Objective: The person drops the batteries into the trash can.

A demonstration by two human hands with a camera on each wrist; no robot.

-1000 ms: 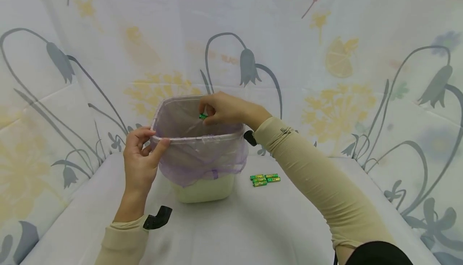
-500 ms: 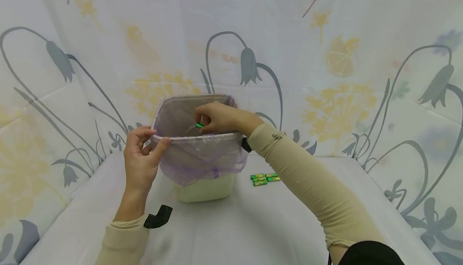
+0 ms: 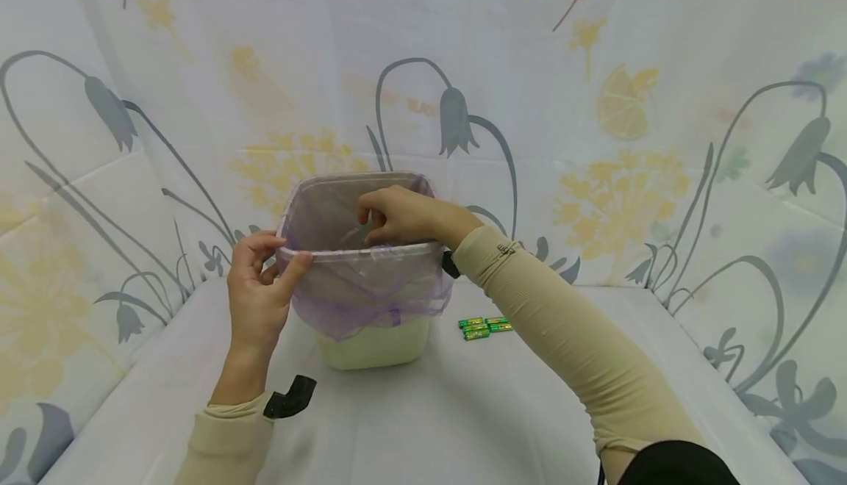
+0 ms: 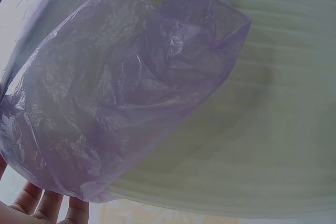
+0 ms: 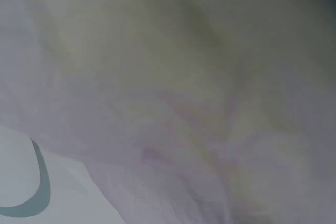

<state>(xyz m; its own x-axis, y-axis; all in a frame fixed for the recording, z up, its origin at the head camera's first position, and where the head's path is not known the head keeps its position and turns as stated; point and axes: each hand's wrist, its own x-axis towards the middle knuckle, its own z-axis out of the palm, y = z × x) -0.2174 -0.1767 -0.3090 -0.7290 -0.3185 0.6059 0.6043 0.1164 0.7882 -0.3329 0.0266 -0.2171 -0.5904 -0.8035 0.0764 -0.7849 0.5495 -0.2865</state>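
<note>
A pale green trash can [image 3: 377,345] stands on the white table, lined with a thin purple trash bag [image 3: 370,290] folded over its rim. My left hand [image 3: 258,294] grips the can's near left corner, thumb in front and fingers along the side. The left wrist view shows some of its fingers [image 4: 50,205] against the bag [image 4: 115,87]. Inside the can's mouth, my right hand [image 3: 406,217] hangs with thumb and forefinger apart. Only a faint greenish blur shows by the fingertips. The right wrist view is filled by blurred bag film [image 5: 157,114].
Several green batteries [image 3: 476,328] lie together on the table right of the can, close to the right forearm [image 3: 549,323]. A printed floral cloth [image 3: 317,44] hangs behind and at both sides. The white tabletop [image 3: 410,426] extends in front of the can.
The right hand has lowered slightly into the can's mouth. The green battery it pinched has been let go and has left its fingers. The left hand stays on the rim.
</note>
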